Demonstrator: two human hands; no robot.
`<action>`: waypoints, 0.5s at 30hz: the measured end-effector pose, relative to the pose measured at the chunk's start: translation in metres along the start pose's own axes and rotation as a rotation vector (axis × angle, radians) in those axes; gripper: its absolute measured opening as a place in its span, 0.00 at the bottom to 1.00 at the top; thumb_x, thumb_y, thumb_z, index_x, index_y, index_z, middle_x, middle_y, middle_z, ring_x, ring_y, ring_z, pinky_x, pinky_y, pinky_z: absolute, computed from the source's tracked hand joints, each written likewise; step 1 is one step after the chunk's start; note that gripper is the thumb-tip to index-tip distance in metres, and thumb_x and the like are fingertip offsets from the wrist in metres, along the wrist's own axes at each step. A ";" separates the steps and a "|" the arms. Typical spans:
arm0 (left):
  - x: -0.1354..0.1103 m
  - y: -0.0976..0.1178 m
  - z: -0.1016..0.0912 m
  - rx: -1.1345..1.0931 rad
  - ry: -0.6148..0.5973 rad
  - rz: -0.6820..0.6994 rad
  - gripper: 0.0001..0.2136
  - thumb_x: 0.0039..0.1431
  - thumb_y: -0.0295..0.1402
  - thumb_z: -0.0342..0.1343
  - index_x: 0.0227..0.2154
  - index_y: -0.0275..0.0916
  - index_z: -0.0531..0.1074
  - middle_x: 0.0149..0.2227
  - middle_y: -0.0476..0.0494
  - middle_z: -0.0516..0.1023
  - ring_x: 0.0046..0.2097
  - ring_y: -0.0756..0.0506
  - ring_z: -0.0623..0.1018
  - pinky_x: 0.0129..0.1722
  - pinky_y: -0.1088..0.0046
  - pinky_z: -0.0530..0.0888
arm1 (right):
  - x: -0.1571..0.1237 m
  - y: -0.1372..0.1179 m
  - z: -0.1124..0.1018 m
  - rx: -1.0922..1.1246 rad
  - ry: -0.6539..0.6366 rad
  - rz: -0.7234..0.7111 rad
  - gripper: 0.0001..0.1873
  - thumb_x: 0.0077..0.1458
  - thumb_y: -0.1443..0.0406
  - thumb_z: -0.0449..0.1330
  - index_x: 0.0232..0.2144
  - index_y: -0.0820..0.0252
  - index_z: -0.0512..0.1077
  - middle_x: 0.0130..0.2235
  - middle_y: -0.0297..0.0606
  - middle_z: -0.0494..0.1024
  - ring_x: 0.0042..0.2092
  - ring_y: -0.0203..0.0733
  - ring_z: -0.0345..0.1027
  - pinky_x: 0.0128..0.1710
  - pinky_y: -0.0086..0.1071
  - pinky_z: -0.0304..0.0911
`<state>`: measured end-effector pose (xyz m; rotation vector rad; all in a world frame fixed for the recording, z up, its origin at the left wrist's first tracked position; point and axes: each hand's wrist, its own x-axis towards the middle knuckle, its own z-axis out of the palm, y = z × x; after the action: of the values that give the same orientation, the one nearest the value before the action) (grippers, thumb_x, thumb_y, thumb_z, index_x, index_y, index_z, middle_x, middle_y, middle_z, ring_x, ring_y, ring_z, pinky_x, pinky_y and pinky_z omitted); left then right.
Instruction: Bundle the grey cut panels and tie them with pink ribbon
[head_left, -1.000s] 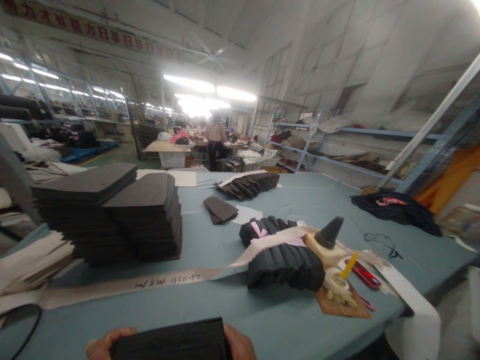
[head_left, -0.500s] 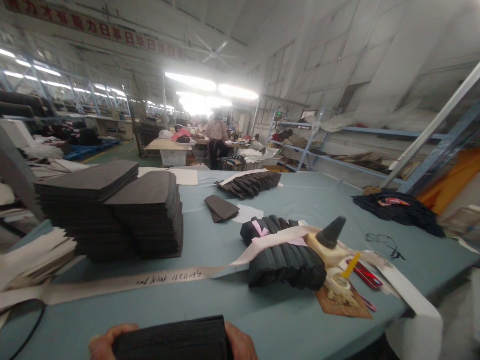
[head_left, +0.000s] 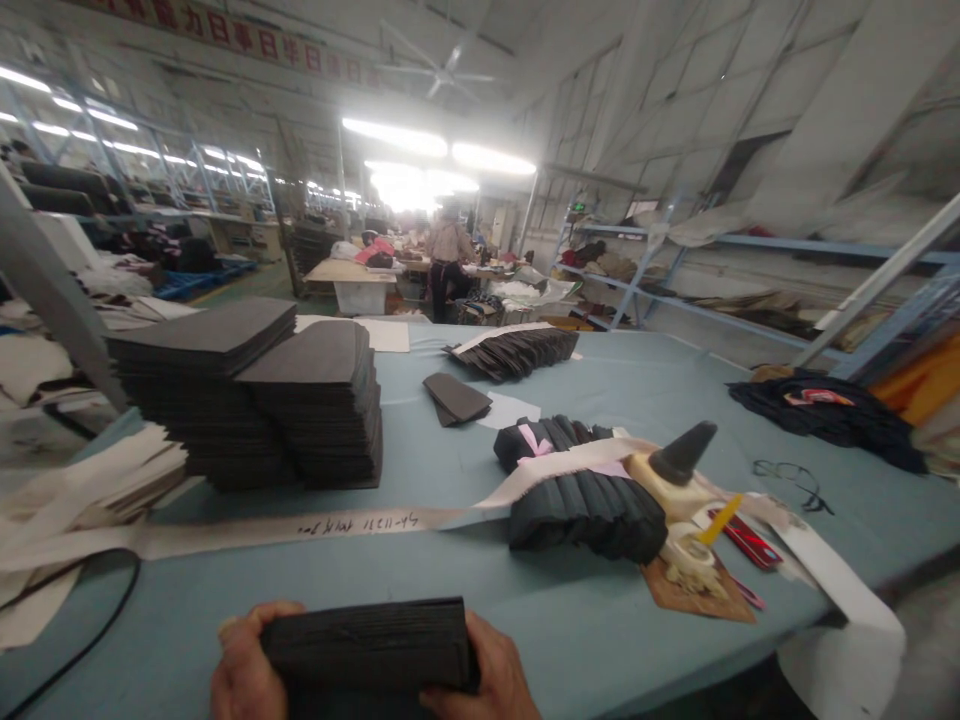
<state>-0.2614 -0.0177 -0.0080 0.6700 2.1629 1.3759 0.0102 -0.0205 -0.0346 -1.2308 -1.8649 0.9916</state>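
Observation:
A thick stack of black fabric pieces (head_left: 367,645) is held between my two hands at the near edge of the table. My left hand (head_left: 251,660) grips its left end, with the fingers over the top edge. At the other end my right hand (head_left: 491,670) is closed round the stack, the thumb lying across its near face. Beyond the left hand stand two tall piles of dark cut pieces (head_left: 311,410). A pale strip with handwriting (head_left: 322,525) lies across the blue-green table between these piles and the hands.
Bundled black pieces (head_left: 585,515) lie right of centre, beside a glue bottle with a black nozzle (head_left: 686,455). Near them are a yellow brush (head_left: 724,518) and a red object (head_left: 750,545). A black cable (head_left: 112,610) curves at the left. A person (head_left: 448,260) stands far back.
My hands and the black stack have come up further into view, and more of the right hand shows. The whole scene has shifted slightly right and up.

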 end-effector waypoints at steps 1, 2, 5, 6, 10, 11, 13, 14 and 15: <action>-0.001 0.001 0.000 0.000 -0.006 -0.008 0.23 0.61 0.42 0.37 0.26 0.42 0.76 0.29 0.41 0.80 0.37 0.37 0.78 0.42 0.61 0.75 | -0.001 -0.002 0.000 -0.006 0.003 0.016 0.23 0.41 0.63 0.75 0.42 0.55 0.77 0.39 0.33 0.81 0.39 0.46 0.74 0.40 0.31 0.65; -0.001 0.002 0.000 0.001 -0.006 -0.012 0.23 0.61 0.43 0.37 0.26 0.42 0.76 0.28 0.42 0.79 0.36 0.37 0.78 0.41 0.62 0.75 | -0.002 -0.004 0.000 -0.017 0.007 0.033 0.23 0.40 0.65 0.75 0.41 0.56 0.77 0.38 0.33 0.81 0.39 0.46 0.74 0.39 0.31 0.65; 0.000 -0.001 0.000 0.005 -0.019 0.000 0.25 0.62 0.44 0.35 0.24 0.43 0.76 0.26 0.42 0.79 0.35 0.37 0.77 0.40 0.61 0.74 | -0.003 -0.008 0.000 -0.048 0.032 0.082 0.24 0.37 0.68 0.75 0.39 0.57 0.76 0.37 0.33 0.80 0.37 0.45 0.73 0.39 0.31 0.64; 0.002 -0.003 0.001 -0.003 -0.020 0.015 0.26 0.62 0.45 0.34 0.24 0.43 0.76 0.26 0.42 0.79 0.35 0.37 0.77 0.40 0.61 0.74 | -0.003 -0.009 0.000 -0.051 0.038 0.092 0.23 0.37 0.68 0.75 0.39 0.57 0.76 0.36 0.33 0.80 0.37 0.45 0.72 0.39 0.31 0.64; 0.006 -0.011 0.004 -0.046 -0.019 0.087 0.31 0.62 0.55 0.32 0.25 0.42 0.76 0.27 0.41 0.79 0.35 0.37 0.77 0.38 0.60 0.75 | -0.002 -0.008 0.000 -0.046 0.033 0.079 0.20 0.40 0.68 0.73 0.39 0.57 0.77 0.37 0.33 0.81 0.38 0.45 0.74 0.39 0.30 0.66; 0.005 -0.011 0.004 -0.067 -0.018 0.101 0.33 0.60 0.60 0.32 0.25 0.42 0.75 0.27 0.40 0.79 0.34 0.37 0.77 0.37 0.60 0.74 | -0.003 -0.005 0.000 -0.038 0.021 0.063 0.19 0.42 0.67 0.73 0.40 0.57 0.77 0.37 0.34 0.82 0.38 0.45 0.75 0.39 0.30 0.67; -0.001 -0.008 0.004 -0.117 0.000 0.138 0.36 0.55 0.69 0.33 0.23 0.43 0.73 0.26 0.40 0.78 0.34 0.37 0.76 0.37 0.58 0.73 | -0.008 0.003 0.001 -0.013 0.009 0.028 0.19 0.45 0.65 0.71 0.42 0.57 0.77 0.40 0.36 0.83 0.40 0.46 0.77 0.41 0.30 0.69; -0.005 -0.007 0.004 -0.167 0.001 0.188 0.36 0.52 0.72 0.36 0.22 0.43 0.72 0.26 0.40 0.77 0.35 0.36 0.76 0.40 0.58 0.73 | -0.011 0.009 0.002 -0.003 0.000 0.012 0.18 0.48 0.63 0.70 0.44 0.57 0.78 0.41 0.37 0.84 0.41 0.47 0.77 0.43 0.31 0.70; -0.009 -0.005 0.004 -0.178 -0.002 0.205 0.37 0.51 0.73 0.37 0.22 0.44 0.72 0.26 0.40 0.77 0.36 0.37 0.76 0.44 0.58 0.73 | -0.015 0.016 0.004 0.001 0.030 0.013 0.19 0.51 0.60 0.69 0.46 0.57 0.78 0.43 0.39 0.84 0.43 0.48 0.78 0.44 0.31 0.71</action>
<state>-0.2523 -0.0225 -0.0132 0.8405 1.9838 1.6494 0.0183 -0.0312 -0.0518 -1.2519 -1.8356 0.9759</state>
